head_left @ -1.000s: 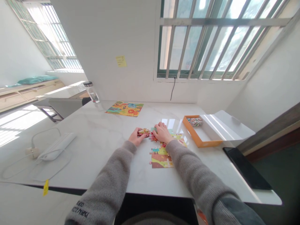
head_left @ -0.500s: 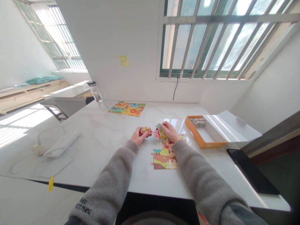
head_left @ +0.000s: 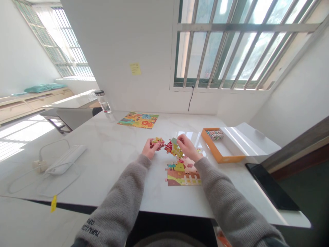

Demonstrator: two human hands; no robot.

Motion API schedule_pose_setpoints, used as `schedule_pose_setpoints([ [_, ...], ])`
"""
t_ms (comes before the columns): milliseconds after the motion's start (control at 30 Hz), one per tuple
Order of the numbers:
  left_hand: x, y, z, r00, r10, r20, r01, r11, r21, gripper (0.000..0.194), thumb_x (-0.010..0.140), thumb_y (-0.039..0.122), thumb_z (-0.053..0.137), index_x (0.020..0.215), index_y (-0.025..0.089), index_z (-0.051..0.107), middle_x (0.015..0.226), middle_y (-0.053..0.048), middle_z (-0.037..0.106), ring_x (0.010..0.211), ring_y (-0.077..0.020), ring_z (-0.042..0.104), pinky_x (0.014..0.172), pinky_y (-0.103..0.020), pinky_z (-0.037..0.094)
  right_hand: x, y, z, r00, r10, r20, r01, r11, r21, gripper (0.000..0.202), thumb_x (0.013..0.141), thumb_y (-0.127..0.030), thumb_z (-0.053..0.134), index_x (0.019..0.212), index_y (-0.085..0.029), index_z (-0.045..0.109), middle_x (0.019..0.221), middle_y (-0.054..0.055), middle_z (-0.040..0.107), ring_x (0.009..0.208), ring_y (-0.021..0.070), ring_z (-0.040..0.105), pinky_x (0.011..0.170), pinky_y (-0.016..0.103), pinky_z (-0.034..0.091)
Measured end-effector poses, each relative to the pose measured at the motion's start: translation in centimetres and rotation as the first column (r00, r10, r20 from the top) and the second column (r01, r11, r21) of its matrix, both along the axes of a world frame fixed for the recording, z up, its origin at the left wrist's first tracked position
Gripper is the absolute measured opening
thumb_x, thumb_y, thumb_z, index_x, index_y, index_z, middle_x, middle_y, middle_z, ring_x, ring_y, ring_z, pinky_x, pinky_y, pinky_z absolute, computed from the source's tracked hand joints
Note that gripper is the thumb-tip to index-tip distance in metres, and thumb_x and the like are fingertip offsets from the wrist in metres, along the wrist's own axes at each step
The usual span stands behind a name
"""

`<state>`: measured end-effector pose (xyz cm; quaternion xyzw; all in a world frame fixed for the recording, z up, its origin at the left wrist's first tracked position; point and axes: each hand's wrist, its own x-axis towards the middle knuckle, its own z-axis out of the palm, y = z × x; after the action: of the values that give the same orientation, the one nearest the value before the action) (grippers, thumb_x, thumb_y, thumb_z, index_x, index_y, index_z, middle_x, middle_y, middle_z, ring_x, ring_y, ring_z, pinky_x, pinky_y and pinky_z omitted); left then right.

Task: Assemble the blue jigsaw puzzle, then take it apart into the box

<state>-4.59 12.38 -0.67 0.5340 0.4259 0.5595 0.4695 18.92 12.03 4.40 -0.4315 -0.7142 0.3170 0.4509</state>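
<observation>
My left hand (head_left: 149, 149) is closed around a small stack of jigsaw puzzle pieces (head_left: 157, 141), held just over the table. The fingers of my right hand (head_left: 188, 146) pinch the upper right corner of a joined puzzle section (head_left: 173, 147) with a red barn and green ground. Directly below lies a partly assembled farm puzzle (head_left: 180, 176), with a pink-spotted cow, brown soil and a white fence. My right hand and sleeve cover part of its right side. Whether the barn section touches the assembled part, I cannot tell.
A finished animal puzzle (head_left: 138, 120) lies at the back. An orange box (head_left: 221, 158) with wrapped items stands right, beside a black tablet (head_left: 271, 187). A glass bottle (head_left: 103, 103) and a white power strip (head_left: 67, 159) with cables are on the left of the white table (head_left: 108, 164).
My right hand has shifted slightly, and the barn section is turned so more of it shows. More of the cow and fence is uncovered. My left hand keeps its stack.
</observation>
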Motion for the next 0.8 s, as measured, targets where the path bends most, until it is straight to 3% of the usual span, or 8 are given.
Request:
schedule_pose_setpoints([
  [133,0.4,0.0,-0.1,1.0,0.001,-0.001,-0.002,1.0,-0.007,0.059,0.075,0.056,0.075,0.107,0.016,0.044,0.096,-0.011,0.072,0.074,-0.0205,0.073,0.067,-0.033,0.057,0.4,-0.4,-0.5,0.975,-0.047,-0.217,0.016,0.99,-0.14,0.028,0.085,-0.033,0.05,0.11,-0.022,0.051,0.078,-0.005,0.048,0.056,0.0098,0.05,0.054,0.025,0.043],
  [267,0.8,0.0,-0.1,1.0,0.0,-0.023,-0.001,0.999,-0.034,0.061,0.072,0.057,0.077,0.103,0.016,0.045,0.088,-0.007,0.072,0.062,-0.0163,0.069,0.063,-0.033,0.057,0.5,-0.9,-0.8,0.93,-0.052,-0.364,-0.057,0.957,-0.284,0.051,0.08,-0.028,0.053,0.131,-0.024,0.05,0.083,-0.004,0.047,0.058,0.0091,0.054,0.061,0.029,0.053],
  [433,0.9,-0.1,-0.1,1.0,-0.003,0.006,0.004,0.999,-0.053,0.059,0.073,0.056,0.077,0.104,0.017,0.045,0.091,-0.009,0.072,0.068,-0.019,0.071,0.064,-0.033,0.058,0.6,-1.1,-1.2,0.786,-0.184,-0.591,-0.167,0.856,-0.489,0.043,0.077,-0.018,0.053,0.12,-0.021,0.055,0.072,-0.004,0.048,0.058,0.0125,0.058,0.066,0.036,0.061],
  [567,0.9,-0.1,-0.1,0.999,-0.012,0.035,0.015,0.995,-0.097,0.056,0.073,0.052,0.079,0.102,0.016,0.046,0.091,-0.008,0.071,0.065,-0.0173,0.07,0.064,-0.034,0.058,0.6,-1.1,-1.5,0.675,-0.221,-0.704,-0.232,0.842,-0.487,0.034,0.077,-0.014,0.059,0.108,-0.024,0.052,0.073,-0.003,0.055,0.064,0.0146,0.064,0.077,0.042,0.061],
  [700,1.5,-0.2,0.2,0.989,-0.033,0.141,0.057,0.984,-0.17,0.049,0.076,0.042,0.079,0.102,0.017,0.044,0.091,-0.008,0.071,0.067,-0.0175,0.071,0.061,-0.031,0.057,0.1,-1.5,-1.7,0.69,-0.109,-0.715,-0.325,0.836,-0.442,0.032,0.078,-0.024,0.068,0.103,-0.024,0.049,0.083,-0.001,0.063,0.071,0.0156,0.067,0.082,0.043,0.06],
  [800,2.3,-0.5,0.6,0.97,-0.044,0.24,0.094,0.975,-0.2,0.044,0.078,0.035,0.075,0.103,0.019,0.042,0.089,-0.006,0.07,0.067,-0.018,0.071,0.055,-0.027,0.055,-0.8,-2.0,-2.0,0.747,-0.112,-0.655,-0.27,0.85,-0.453,0.033,0.075,-0.032,0.074,0.095,-0.024,0.049,0.082,-0.001,0.065,0.071,0.015,0.067,0.074,0.036,0.06],
])
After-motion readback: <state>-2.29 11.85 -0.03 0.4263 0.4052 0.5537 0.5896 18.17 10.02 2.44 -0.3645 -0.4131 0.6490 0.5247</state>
